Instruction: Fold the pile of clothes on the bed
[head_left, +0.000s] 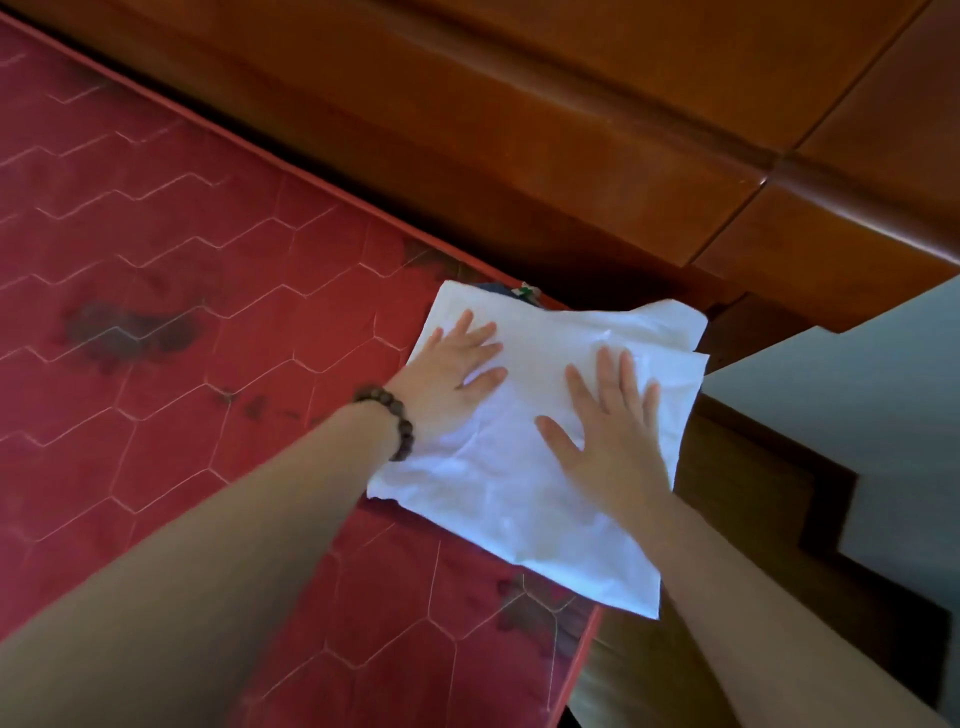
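A folded white garment (524, 499) lies flat at the right corner of the red quilted mattress (182, 312). My left hand (452, 374), with a dark bead bracelet at its wrist, presses flat on the garment's upper left part. Spread fingers of my right hand (608, 431) press on its middle right. A small dark piece of another cloth (524, 293) peeks out from under the garment's far edge.
A polished wooden headboard (571, 130) runs along the mattress's far side. The mattress edge (587, 654) drops off at the lower right, with a wooden bed frame (753, 499) and pale floor or wall (857, 395) beyond.
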